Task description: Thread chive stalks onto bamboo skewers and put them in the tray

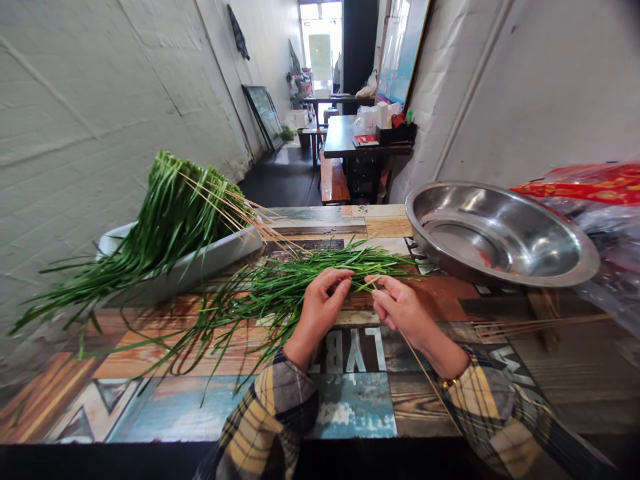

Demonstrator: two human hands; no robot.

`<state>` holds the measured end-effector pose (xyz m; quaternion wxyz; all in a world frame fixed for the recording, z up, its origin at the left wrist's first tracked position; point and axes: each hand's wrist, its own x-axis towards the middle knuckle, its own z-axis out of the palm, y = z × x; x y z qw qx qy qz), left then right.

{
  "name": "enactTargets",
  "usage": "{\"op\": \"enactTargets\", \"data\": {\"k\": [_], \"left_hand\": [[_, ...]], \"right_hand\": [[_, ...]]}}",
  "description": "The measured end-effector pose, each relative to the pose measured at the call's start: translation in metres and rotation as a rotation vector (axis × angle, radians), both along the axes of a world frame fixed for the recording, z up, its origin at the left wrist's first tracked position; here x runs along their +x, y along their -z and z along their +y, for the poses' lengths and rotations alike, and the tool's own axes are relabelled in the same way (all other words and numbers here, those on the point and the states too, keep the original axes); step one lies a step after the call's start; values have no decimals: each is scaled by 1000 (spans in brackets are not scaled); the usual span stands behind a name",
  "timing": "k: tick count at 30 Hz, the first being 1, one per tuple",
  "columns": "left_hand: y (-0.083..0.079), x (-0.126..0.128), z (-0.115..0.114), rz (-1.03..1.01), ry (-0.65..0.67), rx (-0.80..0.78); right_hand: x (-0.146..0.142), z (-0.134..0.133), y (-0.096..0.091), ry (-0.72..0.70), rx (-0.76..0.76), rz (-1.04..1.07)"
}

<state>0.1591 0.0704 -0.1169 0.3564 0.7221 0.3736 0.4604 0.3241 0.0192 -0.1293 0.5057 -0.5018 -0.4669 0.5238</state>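
My right hand (403, 308) is closed on a thin bamboo skewer (425, 370), which slants from its fingertips down past the wrist. A green stalk shows at the skewer's tip. Opposite it, my left hand (326, 300) has its thumb and fingers curled together; whether anything is between them is hidden. Loose garlic chives (280, 283) lie in a pile just behind both hands, their long leaves trailing left. More chives (185, 200), threaded in rows on several skewers, rest on a white tray (185, 273) at the left.
At the right stands a steel basin (500, 233) with small reddish bits inside. Several bare skewers (540, 325) lie in front of it, and red and clear plastic bags (600, 200) are beside it. Behind the patterned table (350, 407) are a bench (334, 177) and another table (345, 133).
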Motion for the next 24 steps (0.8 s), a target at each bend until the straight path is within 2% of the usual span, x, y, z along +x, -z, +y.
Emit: {"op": "enactTargets", "data": {"k": [3,6,9,12,15,18,21,24], "left_hand": [[4,-4,7,43,-115,85],[8,-3,9,220,-78,237],[8,-2,8,466,-23,362],[5,-2,5,651,-51,422],[1,-3,3,755,-83,456],[1,-3,2,713,-156,439],[1,-2,2,557,-252,370],[1,-2,3,415,-282,314]], "right_hand": [[6,3,-2,84,20,5],[10,5,-5,121,36,16],[11,4,-8,102,38,23],[9,3,-9,51,46,23],[9,2,-7,9,63,12],[10,1,-6,8,72,6],[8,-1,-6,4,75,-25],[3,-4,-6,-34,89,-86]]}}
